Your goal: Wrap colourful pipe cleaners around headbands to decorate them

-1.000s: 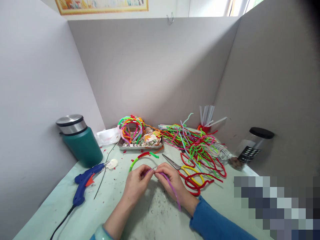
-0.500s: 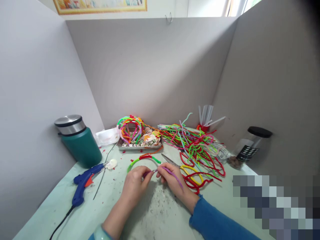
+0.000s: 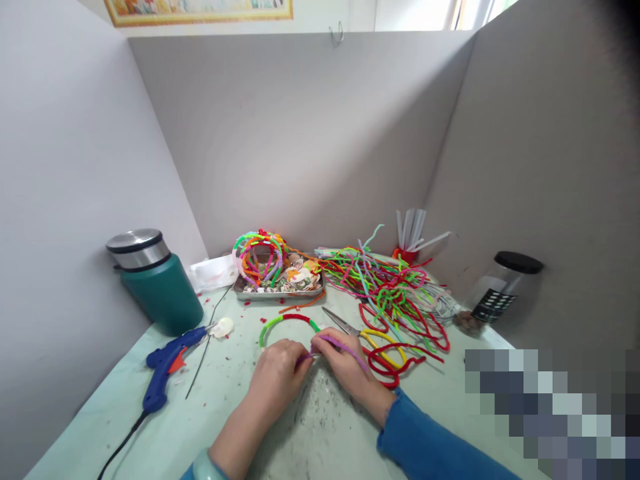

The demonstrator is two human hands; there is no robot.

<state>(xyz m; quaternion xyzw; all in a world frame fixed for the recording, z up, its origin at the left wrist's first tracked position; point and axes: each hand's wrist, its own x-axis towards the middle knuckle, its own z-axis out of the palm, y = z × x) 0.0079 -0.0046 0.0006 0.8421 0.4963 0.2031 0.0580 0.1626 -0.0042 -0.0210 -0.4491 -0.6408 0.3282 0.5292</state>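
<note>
In the head view, one metal tray (image 3: 277, 295) sits beyond the hands, holding a bunch of coloured loops (image 3: 279, 257), too tangled to count, and many small pale and orange pieces (image 3: 303, 277). Beyond the right hand, one red cup (image 3: 404, 255) holds several upright white sticks (image 3: 411, 230). Far to the right of the hands, one clear jar (image 3: 507, 287) leans under its black lid, brown bits at its bottom. Left of the hands stands one green bottle (image 3: 165, 297), lidded, its contents hidden.

One purple pipe cleaner (image 3: 345, 345) is between the left hand (image 3: 280, 372) and the right hand (image 3: 345, 363), its long axis running roughly left to right; the free end bends over the right hand and points toward the wrist. Both hands are nearly closed, fingertips pinching it. One green-and-red arc (image 3: 296, 317) curves just beyond the hands, its ends reaching behind them.

One pair of scissors (image 3: 358, 333) lies just right of the right hand, near the pipe cleaner pile (image 3: 385, 287). One glue gun (image 3: 163, 377) lies on the tabletop (image 3: 240, 353) left of the left hand.
</note>
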